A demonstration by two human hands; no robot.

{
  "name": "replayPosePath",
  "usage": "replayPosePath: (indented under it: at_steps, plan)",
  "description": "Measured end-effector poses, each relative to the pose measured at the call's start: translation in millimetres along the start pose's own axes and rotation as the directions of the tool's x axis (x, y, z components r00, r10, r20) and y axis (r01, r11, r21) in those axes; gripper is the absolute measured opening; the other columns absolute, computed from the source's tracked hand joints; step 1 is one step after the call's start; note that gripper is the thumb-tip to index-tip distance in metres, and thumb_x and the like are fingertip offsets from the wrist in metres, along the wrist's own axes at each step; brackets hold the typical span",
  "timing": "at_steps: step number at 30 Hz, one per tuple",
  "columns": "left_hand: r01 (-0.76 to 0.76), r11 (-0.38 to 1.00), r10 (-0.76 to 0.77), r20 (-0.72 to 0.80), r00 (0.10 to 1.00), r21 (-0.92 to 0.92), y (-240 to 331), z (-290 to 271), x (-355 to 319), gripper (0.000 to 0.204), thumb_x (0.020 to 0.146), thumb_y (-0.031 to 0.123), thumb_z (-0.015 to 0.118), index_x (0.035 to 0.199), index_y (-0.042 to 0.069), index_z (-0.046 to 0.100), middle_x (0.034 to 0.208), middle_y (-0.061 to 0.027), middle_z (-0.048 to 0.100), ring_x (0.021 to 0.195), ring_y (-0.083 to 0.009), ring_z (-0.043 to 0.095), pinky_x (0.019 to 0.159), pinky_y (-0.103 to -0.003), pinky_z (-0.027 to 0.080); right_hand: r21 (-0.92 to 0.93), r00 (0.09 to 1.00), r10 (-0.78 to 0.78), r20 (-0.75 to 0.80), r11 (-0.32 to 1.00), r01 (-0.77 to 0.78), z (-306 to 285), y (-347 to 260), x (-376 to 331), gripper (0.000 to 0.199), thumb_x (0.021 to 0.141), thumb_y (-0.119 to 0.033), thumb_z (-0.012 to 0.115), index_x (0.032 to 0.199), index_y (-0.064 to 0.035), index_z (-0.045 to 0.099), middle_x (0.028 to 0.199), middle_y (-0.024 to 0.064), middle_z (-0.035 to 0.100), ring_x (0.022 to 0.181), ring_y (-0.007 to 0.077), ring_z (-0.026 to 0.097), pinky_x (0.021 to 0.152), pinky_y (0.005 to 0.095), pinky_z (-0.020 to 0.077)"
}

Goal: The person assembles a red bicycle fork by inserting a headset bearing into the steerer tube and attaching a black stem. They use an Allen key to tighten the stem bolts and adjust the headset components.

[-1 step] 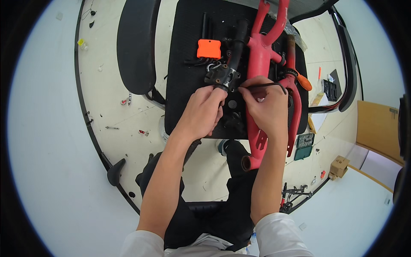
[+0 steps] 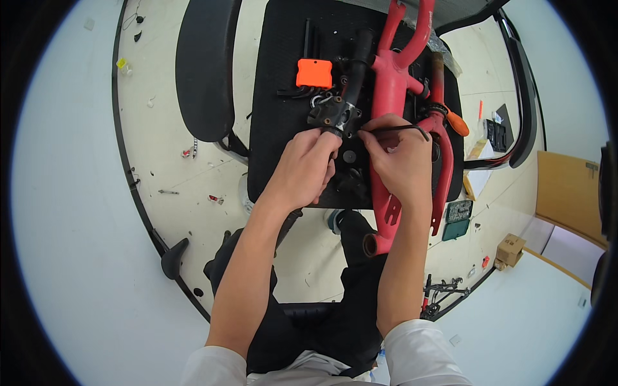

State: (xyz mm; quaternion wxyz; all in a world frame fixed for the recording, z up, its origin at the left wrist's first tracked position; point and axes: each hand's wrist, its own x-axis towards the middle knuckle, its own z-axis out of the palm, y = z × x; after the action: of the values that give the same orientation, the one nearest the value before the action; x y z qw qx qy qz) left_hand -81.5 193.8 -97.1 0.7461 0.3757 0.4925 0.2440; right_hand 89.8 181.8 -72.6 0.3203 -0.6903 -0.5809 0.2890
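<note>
A black handlebar [image 2: 360, 61] with a bolted black stem clamp [image 2: 335, 114] lies on the black chair seat [image 2: 277, 135]. Just below the clamp, my left hand [image 2: 302, 164] is closed around the bar. Between the fingertips of my right hand [image 2: 404, 161] is a black hex key [image 2: 415, 127], its bent end out past the knuckles. The key's tip points toward the clamp's bolts; my fingers hide whether it sits in one. Beside the bar lies a red bike frame [image 2: 388, 90], partly under my right hand. A red fork [image 2: 444, 151] rests to its right.
An orange hex key holder [image 2: 314, 74] lies left of the bar. Chair armrests [image 2: 205, 71] flank the seat. A bike saddle [image 2: 174, 258], a green case [image 2: 456, 229], a cardboard box [image 2: 510, 249] and small scattered parts are on the floor.
The hex key's bent end has shifted very slightly in my right hand. My left hand and the handlebar look unmoved.
</note>
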Motion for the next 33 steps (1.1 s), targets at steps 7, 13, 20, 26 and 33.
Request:
replayPosePath:
  at_steps: [7,13,20,26,33]
  plan:
    - [-0.010,1.000,0.010,0.008,1.000,-0.011,-1.5,-1.3,0.4,0.032,0.096,0.031,0.045,0.082,0.003,0.051,0.057,-0.0046,0.050,0.040,-0.0119,0.043,0.036,-0.027,0.038,-0.013,1.000,0.023,-0.002,1.000,-0.023,1.4,-0.3,0.4,0.012,0.084,-0.006,0.075,0.091,0.0037,0.073,0.073,0.0163,0.072,0.067,0.0217,0.073,0.066,0.0291,0.0552]
    - [-0.018,1.000,0.018,0.004,1.000,-0.004,0.2,0.4,0.1,0.033,0.096,0.031,0.045,0.081,0.003,0.051,0.057,-0.0049,0.050,0.040,-0.0121,0.044,0.035,-0.027,0.037,0.244,0.995,0.036,-0.096,0.970,-0.012,-9.5,-24.2,0.5,0.015,0.090,-0.011,0.072,0.095,0.0031,0.070,0.072,0.0090,0.068,0.066,0.0126,0.067,0.063,0.0250,0.0511]
    - [-0.098,0.995,0.097,0.022,0.995,0.035,-0.5,1.6,-0.3,0.034,0.097,0.030,0.039,0.077,0.003,0.047,0.056,-0.0042,0.049,0.039,-0.0119,0.043,0.036,-0.027,0.036,0.261,0.994,-0.100,-0.038,0.959,0.107,10.8,-41.4,-4.4,0.009,0.092,-0.004,0.065,0.096,0.0040,0.066,0.078,0.0112,0.069,0.069,0.0171,0.071,0.064,0.0278,0.0539]
    - [-0.108,0.993,0.108,0.015,0.994,0.037,-0.3,2.0,-0.3,0.033,0.097,0.028,0.037,0.078,0.004,0.047,0.056,-0.0036,0.048,0.039,-0.0107,0.042,0.036,-0.026,0.036,0.177,0.997,-0.081,-0.006,0.981,0.081,11.8,-44.0,-3.0,0.008,0.091,-0.003,0.067,0.093,0.0043,0.066,0.075,0.0115,0.071,0.067,0.0191,0.072,0.064,0.0288,0.0543]
    - [-0.118,0.992,0.117,0.023,0.993,0.038,-1.2,0.7,-0.3,0.032,0.097,0.028,0.037,0.079,0.003,0.047,0.056,-0.0037,0.047,0.039,-0.0103,0.042,0.036,-0.026,0.036,0.098,0.972,-0.226,-0.070,0.968,0.232,17.5,-38.6,-3.2,0.008,0.088,-0.004,0.072,0.090,0.0035,0.069,0.077,0.0103,0.070,0.064,0.0180,0.071,0.060,0.0269,0.0529]
